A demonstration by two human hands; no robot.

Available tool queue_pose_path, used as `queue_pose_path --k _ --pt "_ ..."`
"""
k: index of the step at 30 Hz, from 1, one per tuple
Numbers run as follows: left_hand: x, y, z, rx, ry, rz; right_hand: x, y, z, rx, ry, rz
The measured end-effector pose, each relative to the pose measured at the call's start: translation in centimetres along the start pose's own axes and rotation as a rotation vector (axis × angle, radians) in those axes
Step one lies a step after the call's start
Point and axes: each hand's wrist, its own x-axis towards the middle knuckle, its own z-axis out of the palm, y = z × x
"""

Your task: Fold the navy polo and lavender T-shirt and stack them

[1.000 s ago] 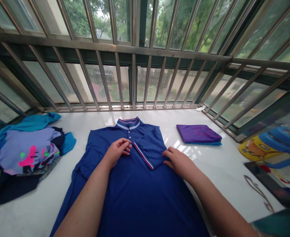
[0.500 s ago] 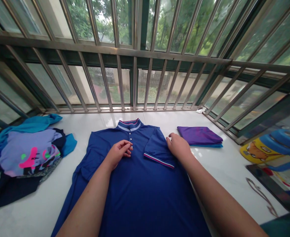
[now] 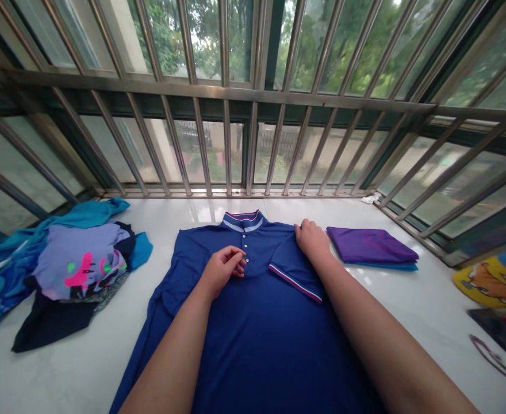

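A dark blue polo shirt (image 3: 244, 333) lies flat, front up, on the white tiled surface (image 3: 408, 310), its striped collar (image 3: 243, 219) pointing at the window bars. My left hand (image 3: 222, 267) rests on the chest beside the button placket, fingers loosely curled. My right hand (image 3: 312, 239) lies flat on the shirt's right shoulder, pressing it down. The right sleeve (image 3: 294, 270), with its red and white cuff trim, is folded inward over the body of the shirt.
A folded purple garment on a folded blue one (image 3: 371, 247) lies just right of my right hand. A heap of unfolded clothes (image 3: 63, 270) sits at the left. Metal window bars (image 3: 227, 92) close off the far edge. A yellow and blue object (image 3: 494, 279) is at the right.
My right hand slid from the lower edge of the folded sleeve up to the shoulder, flattening the fold. The left hand stayed near the buttons. The view shifted slightly.
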Motion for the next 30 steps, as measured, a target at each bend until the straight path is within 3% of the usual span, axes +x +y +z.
queue_pose_path --k 5,8,10,14,19,24,27,30 --pt "0.4 0.2 -0.9 -0.131 0.288 0.152 0.4 -0.5 0.1 0.022 -0.042 0.037" --pt "1.1 0.5 -2.1 -0.454 0.503 0.118 0.6 -1.4 -0.4 0.024 0.022 0.048" --pt "1.4 0.8 -3.0 -0.663 0.597 0.053 0.6 -3.1 -0.7 0.036 0.066 -0.032" --pt "1.5 1.1 -4.0 -0.794 0.628 0.014 1.2 -8.4 -0.7 0.171 0.01 -0.252" --pt "1.2 1.1 -4.4 -0.781 0.584 0.019 4.3 -12.3 -1.1 0.267 -0.161 -0.289" --pt "1.3 1.1 -4.9 -0.883 0.592 0.008 5.2 -10.5 -3.0 0.398 -0.239 -0.515" --pt "1.8 0.6 -5.2 -0.84 0.639 0.041 3.2 -8.0 -3.4 0.486 -0.114 -0.691" --pt "2.6 -0.2 -5.4 -0.629 0.759 0.167 0.0 -5.4 -2.7 0.465 -0.061 -0.885"
